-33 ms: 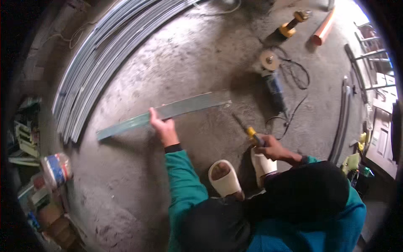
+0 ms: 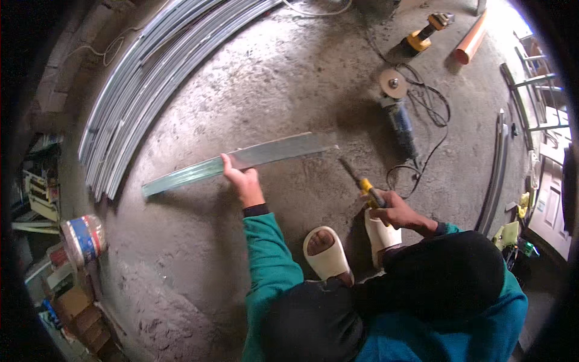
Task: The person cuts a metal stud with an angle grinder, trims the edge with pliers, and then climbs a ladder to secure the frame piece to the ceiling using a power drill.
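Hardly anything has moved since the earlier frame; the whole scene just sits slightly farther right. The left hand grips a long metal strip near its middle, over the concrete floor. The right hand closes around a yellow-and-black tool, its dark shaft pointing toward the strip's right end. Near it lie an angle grinder and its looped cord; beyond are a yellow power tool and an orange pipe. Bundled metal profiles fill the upper left. A bucket bears a blue, white and red label, apparently too blurred to read.
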`<state>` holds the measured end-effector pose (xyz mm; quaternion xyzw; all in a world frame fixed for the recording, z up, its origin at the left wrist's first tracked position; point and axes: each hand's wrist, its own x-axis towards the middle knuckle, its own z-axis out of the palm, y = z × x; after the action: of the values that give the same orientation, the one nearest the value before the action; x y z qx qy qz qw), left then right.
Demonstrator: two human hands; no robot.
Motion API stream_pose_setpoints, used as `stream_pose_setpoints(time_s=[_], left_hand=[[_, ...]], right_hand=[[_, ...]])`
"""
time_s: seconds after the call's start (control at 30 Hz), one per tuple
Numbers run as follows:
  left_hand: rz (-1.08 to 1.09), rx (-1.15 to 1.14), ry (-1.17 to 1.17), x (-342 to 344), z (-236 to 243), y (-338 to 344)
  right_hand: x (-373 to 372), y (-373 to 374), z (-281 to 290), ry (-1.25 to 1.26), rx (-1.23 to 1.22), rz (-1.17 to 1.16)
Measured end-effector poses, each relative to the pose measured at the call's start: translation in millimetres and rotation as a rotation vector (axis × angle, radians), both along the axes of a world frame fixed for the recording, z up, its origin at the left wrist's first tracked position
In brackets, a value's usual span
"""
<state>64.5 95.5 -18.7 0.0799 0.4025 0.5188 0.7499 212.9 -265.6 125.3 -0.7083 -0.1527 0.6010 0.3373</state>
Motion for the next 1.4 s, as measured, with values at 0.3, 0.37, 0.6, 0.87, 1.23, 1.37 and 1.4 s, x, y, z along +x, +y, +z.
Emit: stream_pose_setpoints(time_s=[0.3,0.37,0.6,0.87,1.23,1.37,1.4], left_hand=[[-0.407,0.113,0.63,-40,4,-74],[-0.344,0.566,0.896,-25,51,-105],[-1.109,1.893,1.502,58,51,-74],[-1.23,1.939,1.324,91,39,-59],[-1.293,1.875,1.206,138,94,-85],[-1.254,1.926,1.169,139,83,-92],[-1.279,1.912,1.185,139,82,-91]], right_hand=[[3,-25,-48,-0.103,0.146,-0.052],[17,-30,-39,-0.091,0.083,-0.05],[23,-16,-29,-0.104,0.055,0.034],[35,-45,-65,-0.461,0.316,0.259],[47,-27,-55,-0.684,0.447,0.078],[55,-27,-54,-0.706,0.475,0.029],[57,-27,-55,-0.709,0.473,0.029]])
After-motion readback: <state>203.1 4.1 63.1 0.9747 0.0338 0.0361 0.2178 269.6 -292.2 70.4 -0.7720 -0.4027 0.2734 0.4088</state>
